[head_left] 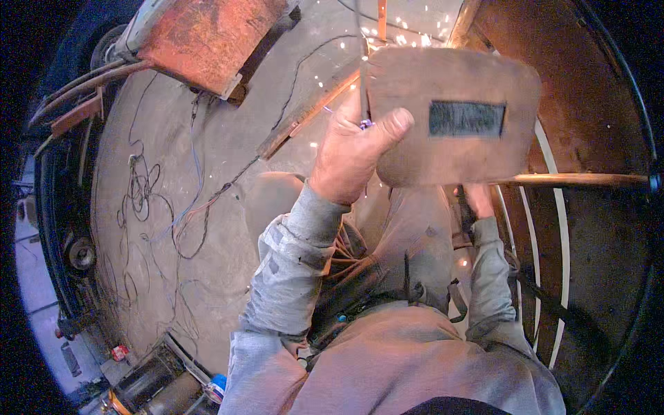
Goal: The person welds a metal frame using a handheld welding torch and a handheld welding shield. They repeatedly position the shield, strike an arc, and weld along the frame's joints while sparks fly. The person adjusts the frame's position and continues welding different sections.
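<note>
Head view: the left hand (pixel 349 152) is closed at the left edge of a brown welding shield (pixel 470 155), its thumb lying over the near face and its fingers mostly hidden. The shield stands in front of the person's knees, upper middle right, with a dark rectangular window (pixel 467 119). The right hand (pixel 478 199) shows just under the shield's lower edge, close to a dark object; how far open it is, and whether it grips anything, I cannot tell.

Bright sparks (pixel 415 38) fly beyond the shield, which blocks the place they spring from and covers part of the right hand. A round bar (pixel 581 180) runs rightward near that hand, across brown panels (pixel 602 242) with pale strips between. Left of the shield, a rusty metal bar (pixel 311 114) lies on the floor (pixel 228 145), with a rusty orange box (pixel 211 41) farther up and tangled cables (pixel 142 200) below it.
</note>
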Demonstrator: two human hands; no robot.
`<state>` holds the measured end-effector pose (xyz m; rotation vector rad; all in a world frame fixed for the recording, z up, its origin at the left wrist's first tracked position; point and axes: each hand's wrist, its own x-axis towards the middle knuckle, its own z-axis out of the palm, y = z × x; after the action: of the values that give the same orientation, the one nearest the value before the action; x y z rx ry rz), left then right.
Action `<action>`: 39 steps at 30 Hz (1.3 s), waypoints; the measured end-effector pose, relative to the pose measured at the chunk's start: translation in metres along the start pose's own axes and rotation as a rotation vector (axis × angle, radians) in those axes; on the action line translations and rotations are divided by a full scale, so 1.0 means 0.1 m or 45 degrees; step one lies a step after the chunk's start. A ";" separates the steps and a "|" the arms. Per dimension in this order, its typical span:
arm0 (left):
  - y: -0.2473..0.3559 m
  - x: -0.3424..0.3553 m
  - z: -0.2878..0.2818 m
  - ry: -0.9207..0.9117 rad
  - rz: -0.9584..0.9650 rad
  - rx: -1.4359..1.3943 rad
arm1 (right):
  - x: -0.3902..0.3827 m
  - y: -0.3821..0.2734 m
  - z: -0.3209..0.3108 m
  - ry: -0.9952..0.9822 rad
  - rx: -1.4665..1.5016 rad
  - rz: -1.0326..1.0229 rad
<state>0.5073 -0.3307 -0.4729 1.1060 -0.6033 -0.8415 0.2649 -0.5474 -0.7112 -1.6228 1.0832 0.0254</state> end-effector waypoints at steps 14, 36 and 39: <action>0.11 0.06 -0.11 0.643 0.285 -0.054 | -0.09 -0.04 0.16 0.228 0.172 -0.249; -0.08 0.00 -0.01 -0.104 -0.033 -0.051 | 0.33 0.61 0.07 0.336 -0.243 -0.347; -0.07 -0.01 0.01 -0.097 -0.012 -0.025 | 0.20 0.40 0.06 0.337 -0.289 -0.353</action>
<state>0.5043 -0.3316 -0.4795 1.0635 -0.6521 -0.8991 0.2534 -0.5531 -0.7546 -2.0121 1.0726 -0.2650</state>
